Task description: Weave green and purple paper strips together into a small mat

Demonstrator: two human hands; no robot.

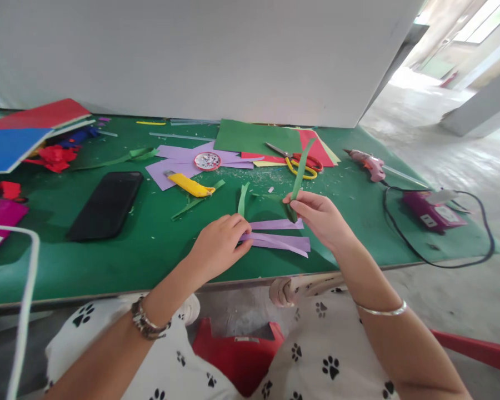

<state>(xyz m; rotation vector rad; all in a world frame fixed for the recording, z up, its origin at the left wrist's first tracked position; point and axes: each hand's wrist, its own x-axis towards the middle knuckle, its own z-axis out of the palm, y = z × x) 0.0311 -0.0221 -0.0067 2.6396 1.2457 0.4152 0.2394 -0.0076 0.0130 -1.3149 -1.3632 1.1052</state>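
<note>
My right hand (319,215) pinches a long green paper strip (300,169) that stands up and curves away over the green table (108,261). My left hand (220,244) is curled, with its fingertips on the end of the purple paper strips (281,241) lying flat between my hands. A second purple strip (275,224) lies just behind them. Another green strip (243,199) stands bent near my left hand.
A black phone (107,204) lies at left. A yellow utility knife (190,185), a round dish of googly eyes (207,161) and scissors (298,162) rest on coloured paper sheets. A pink glue gun (369,164) with its cable is at right. Stacked card (20,130) lies far left.
</note>
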